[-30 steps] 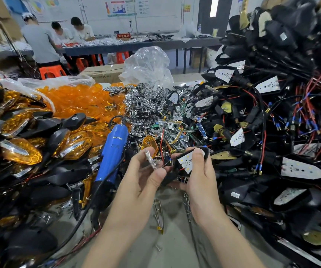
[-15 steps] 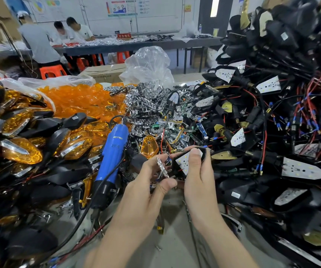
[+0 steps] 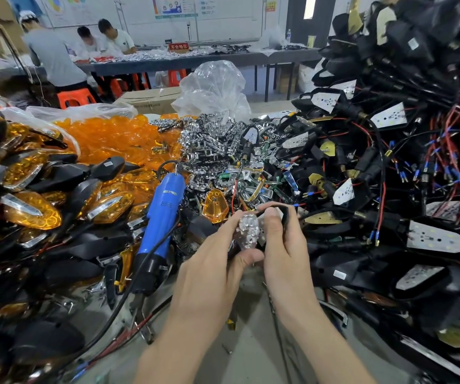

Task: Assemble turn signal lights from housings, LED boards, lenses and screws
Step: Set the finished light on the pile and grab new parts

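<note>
Reflector point(image 3: 248, 231) now swung flat onto the housing point(image 3: 285, 214): left hand point(image 3: 209, 264) fingers pinching it, right hand point(image 3: 284, 250) fingers curled round the housing. Seating looks nearly done.

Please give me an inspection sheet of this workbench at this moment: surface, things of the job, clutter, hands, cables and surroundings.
Surface: grey bench, bare only before the person.
Job's things: chrome reflector set against black housing.
Clutter: heaps of amber lenses, loose reflectors, finished lights, wired housings.
Grippers: left hand pinches the reflector; right hand holds the housing.
Cables: blue screwdriver with black cord; red wires on the right pile.
Surroundings: three people at a far table, orange stools, plastic bag.
</note>
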A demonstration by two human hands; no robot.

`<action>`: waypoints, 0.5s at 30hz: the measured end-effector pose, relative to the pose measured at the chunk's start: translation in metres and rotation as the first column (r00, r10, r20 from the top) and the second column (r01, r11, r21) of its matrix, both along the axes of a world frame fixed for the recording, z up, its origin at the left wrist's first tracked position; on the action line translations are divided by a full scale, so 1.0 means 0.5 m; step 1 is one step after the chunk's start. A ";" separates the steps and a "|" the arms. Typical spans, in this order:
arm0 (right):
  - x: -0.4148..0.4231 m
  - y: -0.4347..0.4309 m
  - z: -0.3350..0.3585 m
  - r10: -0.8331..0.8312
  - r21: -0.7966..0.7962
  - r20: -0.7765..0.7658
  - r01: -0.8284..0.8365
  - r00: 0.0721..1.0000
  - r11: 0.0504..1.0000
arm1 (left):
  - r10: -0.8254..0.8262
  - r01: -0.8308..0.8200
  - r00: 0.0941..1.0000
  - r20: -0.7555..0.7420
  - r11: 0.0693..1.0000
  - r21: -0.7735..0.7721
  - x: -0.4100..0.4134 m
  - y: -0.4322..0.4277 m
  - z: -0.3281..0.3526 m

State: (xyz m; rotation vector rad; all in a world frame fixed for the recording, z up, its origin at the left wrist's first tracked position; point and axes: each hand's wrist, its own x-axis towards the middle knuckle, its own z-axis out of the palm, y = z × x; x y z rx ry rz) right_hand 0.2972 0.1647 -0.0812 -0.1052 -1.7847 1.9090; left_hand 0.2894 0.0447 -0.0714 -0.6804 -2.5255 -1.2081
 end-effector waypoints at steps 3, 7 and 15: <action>-0.001 0.003 -0.004 0.036 -0.045 0.053 -0.034 0.998 0.998 | -0.007 0.007 1.000 0.028 1.000 -0.011 0.000 0.009 -0.003; -0.002 0.004 -0.006 0.036 -0.060 0.134 -0.028 0.990 0.998 | -0.010 0.008 0.998 0.070 1.000 0.028 0.001 0.016 -0.010; 0.003 0.006 -0.008 0.026 -0.106 0.233 -0.001 0.972 0.994 | -0.004 0.004 1.000 -0.008 1.000 -0.004 -0.002 0.025 -0.020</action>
